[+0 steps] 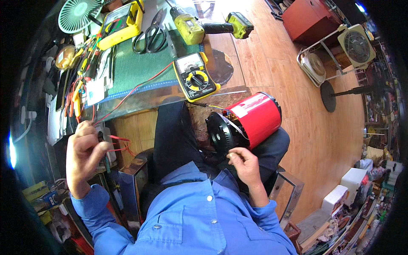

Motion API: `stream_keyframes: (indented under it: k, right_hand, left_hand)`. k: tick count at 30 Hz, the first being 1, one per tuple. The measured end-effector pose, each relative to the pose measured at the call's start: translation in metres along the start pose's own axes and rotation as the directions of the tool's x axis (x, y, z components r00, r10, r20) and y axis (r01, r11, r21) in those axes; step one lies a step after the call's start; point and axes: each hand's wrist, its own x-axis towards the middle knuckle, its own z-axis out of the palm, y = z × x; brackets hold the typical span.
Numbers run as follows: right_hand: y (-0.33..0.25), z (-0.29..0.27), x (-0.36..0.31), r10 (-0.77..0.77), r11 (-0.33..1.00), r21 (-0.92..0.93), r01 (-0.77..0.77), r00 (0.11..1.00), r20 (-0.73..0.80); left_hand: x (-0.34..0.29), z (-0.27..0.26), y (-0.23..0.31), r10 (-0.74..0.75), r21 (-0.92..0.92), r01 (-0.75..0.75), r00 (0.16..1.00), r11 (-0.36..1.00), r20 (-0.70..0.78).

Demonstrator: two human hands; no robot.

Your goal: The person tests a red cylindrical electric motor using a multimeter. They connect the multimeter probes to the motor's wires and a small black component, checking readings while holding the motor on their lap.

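On my right thigh lies a red cylindrical appliance on its side. Its round black toothed end part faces left, with wiring showing in the gap between the two. The thumb and fingers of my right hand are pinched together at the lower rim of that black part; what they hold, if anything, is too small to make out. Raised at the left, my left hand is closed on a red test lead. A yellow-and-black analog multimeter sits at the table edge, a red lead running from it toward my left hand.
The glass-topped table carries scissors, a cordless drill, another yellow meter, a small fan and several hand tools. Metal chair arms flank me. Fans and white boxes stand on the right.
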Motion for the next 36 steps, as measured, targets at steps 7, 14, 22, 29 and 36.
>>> stream_keyframes:
  k: [7,14,22,29,36]
  right_hand:
    - [-0.008,-0.027,0.003,-0.006,1.0,-0.016,0.002,0.973,-0.232]
    - [0.01,-0.025,0.013,-0.063,0.996,-0.071,0.044,0.953,-0.297]
    - [0.016,-0.023,0.01,-0.091,0.995,-0.068,0.072,0.933,-0.348]
    - [0.01,-0.048,0.008,-0.166,0.986,-0.076,0.148,0.896,-0.411]
    - [0.019,-0.104,0.039,-0.342,0.922,-0.356,0.156,0.761,-0.551]
  left_hand:
    - [-0.006,0.052,-0.003,0.031,0.282,-0.056,0.995,0.958,0.092]
    - [0.059,0.114,0.038,0.228,-0.001,-0.23,0.965,0.973,-0.129]
    - [0.148,0.174,0.058,0.393,0.41,-0.373,0.919,0.832,0.039]
    - [0.11,0.169,0.036,0.34,0.464,-0.3,0.94,0.834,-0.004]
    - [0.085,0.112,-0.02,0.279,0.522,-0.234,0.96,0.82,-0.007]
